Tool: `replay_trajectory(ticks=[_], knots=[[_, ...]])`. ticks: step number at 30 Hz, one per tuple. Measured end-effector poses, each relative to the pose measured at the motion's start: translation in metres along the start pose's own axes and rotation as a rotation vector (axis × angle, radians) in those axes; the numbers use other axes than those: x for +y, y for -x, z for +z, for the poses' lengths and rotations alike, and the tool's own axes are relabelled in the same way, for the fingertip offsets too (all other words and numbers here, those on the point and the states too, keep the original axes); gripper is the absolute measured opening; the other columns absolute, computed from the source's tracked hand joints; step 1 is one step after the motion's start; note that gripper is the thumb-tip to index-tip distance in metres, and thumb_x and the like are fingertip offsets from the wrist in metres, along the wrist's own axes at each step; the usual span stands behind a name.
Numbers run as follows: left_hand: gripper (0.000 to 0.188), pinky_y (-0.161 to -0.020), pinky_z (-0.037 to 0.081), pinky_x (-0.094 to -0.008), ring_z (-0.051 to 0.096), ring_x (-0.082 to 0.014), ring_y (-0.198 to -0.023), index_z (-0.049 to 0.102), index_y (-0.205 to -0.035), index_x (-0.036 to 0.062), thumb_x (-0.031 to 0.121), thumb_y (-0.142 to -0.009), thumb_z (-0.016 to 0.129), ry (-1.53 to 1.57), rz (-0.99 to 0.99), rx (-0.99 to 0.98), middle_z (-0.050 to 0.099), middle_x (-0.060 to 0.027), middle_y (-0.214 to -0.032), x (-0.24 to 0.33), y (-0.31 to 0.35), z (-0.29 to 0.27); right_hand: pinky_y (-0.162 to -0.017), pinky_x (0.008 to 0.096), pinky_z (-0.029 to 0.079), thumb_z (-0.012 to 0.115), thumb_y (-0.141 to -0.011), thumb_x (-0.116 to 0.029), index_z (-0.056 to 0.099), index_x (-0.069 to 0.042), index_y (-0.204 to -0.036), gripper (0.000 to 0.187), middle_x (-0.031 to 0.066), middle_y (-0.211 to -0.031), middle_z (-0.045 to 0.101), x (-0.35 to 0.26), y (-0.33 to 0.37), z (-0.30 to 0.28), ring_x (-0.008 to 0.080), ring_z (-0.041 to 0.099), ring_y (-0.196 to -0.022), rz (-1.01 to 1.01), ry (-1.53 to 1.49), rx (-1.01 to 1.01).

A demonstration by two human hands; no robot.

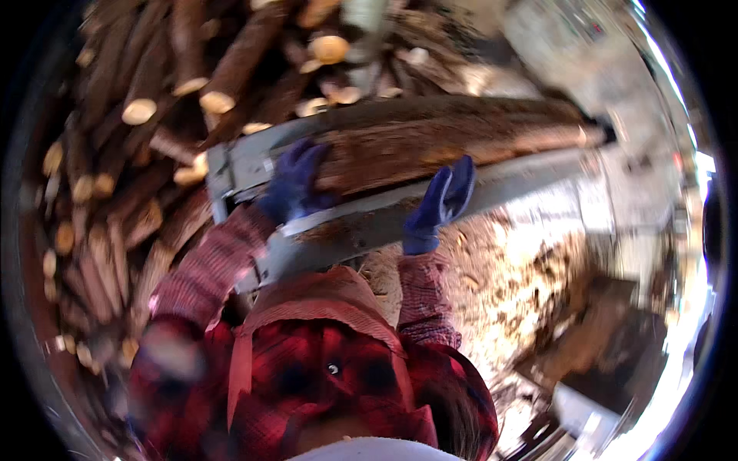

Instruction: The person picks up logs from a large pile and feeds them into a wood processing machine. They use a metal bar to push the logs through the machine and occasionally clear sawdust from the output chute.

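Note:
A long rough log (461, 142) lies lengthwise in a grey metal trough (530, 180) in front of me. My left hand (296, 180), in a blue glove, rests flat on the near end of the log with fingers spread. Beside the log, just above the trough's front rail, my right hand (442, 200), also in a blue glove, is raised with its fingers apart and nothing in it. Both forearms wear red plaid sleeves. The picture is blurred by motion.
A big pile of cut logs (146, 107) fills the left and the top. Sawdust and bark chips cover the ground (530, 269) to the right. Grey machine parts (569, 46) stand at the upper right.

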State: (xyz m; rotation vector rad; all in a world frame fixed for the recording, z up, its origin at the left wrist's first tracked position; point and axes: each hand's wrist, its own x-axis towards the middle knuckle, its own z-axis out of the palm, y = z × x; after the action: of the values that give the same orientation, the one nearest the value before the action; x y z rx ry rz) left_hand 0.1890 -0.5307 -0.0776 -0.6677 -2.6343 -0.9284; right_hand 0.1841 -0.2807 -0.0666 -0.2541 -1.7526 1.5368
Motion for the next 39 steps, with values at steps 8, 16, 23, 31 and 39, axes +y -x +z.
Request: replay_trajectory(ticks=[8, 16, 23, 31, 39], knots=[[0.082, -0.101, 0.038, -0.0493, 0.046, -0.0378, -0.122, 0.047, -0.128, 0.0029, 0.036, -0.061, 0.079, -0.048, -0.078, 0.269, 0.049, -0.0214, -0.127, 0.021, 0.010, -0.005, -0.102, 0.0416, 0.038, 0.063, -0.090, -0.017, 0.048, 0.004, -0.129, 0.047, 0.0202, -0.134, 0.048, -0.015, 0.017, 0.039, 0.0314, 0.049, -0.121, -0.555, 0.262, -0.219], [0.076, -0.103, 0.038, -0.0357, 0.048, -0.0280, -0.123, 0.042, -0.132, -0.0028, 0.034, -0.075, 0.077, 0.325, -0.687, 0.672, 0.050, -0.0196, -0.130, -0.105, 0.176, -0.095, -0.105, 0.0409, 0.034, 0.060, -0.089, -0.008, 0.047, 0.006, -0.130, 0.045, 0.0204, -0.135, 0.048, -0.032, 0.071, 0.107, 0.0313, 0.047, -0.122, -0.405, -0.082, -0.438], [0.080, -0.103, 0.038, -0.0341, 0.047, -0.0243, -0.121, 0.041, -0.134, -0.0030, 0.041, -0.076, 0.076, 0.565, -0.928, 0.305, 0.051, -0.0192, -0.129, -0.257, 0.201, -0.134, -0.107, 0.0417, 0.032, 0.063, -0.086, -0.007, 0.044, 0.004, -0.133, 0.051, 0.0204, -0.136, 0.045, -0.056, 0.122, 0.230, 0.0317, 0.043, -0.127, -0.222, -0.315, -0.664], [0.086, -0.102, 0.040, -0.0368, 0.049, -0.0289, -0.121, 0.044, -0.132, -0.0045, 0.054, -0.075, 0.073, 0.462, -0.692, 0.176, 0.053, -0.0214, -0.128, -0.408, 0.046, -0.133, -0.109, 0.0452, 0.026, 0.058, -0.091, -0.026, 0.035, -0.013, -0.144, 0.059, 0.0127, -0.145, 0.034, 0.096, 0.063, 0.404, 0.0337, 0.035, -0.132, -0.185, 0.038, -1.339], [0.082, -0.093, 0.045, -0.0393, 0.057, -0.0336, -0.110, 0.052, -0.123, -0.0027, 0.060, -0.073, 0.070, 0.252, -0.755, 0.497, 0.059, -0.0241, -0.117, -0.501, -0.004, -0.079, -0.101, 0.0422, 0.035, 0.066, -0.082, -0.044, 0.040, -0.015, -0.139, 0.069, 0.0085, -0.140, 0.041, 0.167, 0.116, 0.581, 0.0294, 0.044, -0.123, 0.948, 0.027, -1.149]])
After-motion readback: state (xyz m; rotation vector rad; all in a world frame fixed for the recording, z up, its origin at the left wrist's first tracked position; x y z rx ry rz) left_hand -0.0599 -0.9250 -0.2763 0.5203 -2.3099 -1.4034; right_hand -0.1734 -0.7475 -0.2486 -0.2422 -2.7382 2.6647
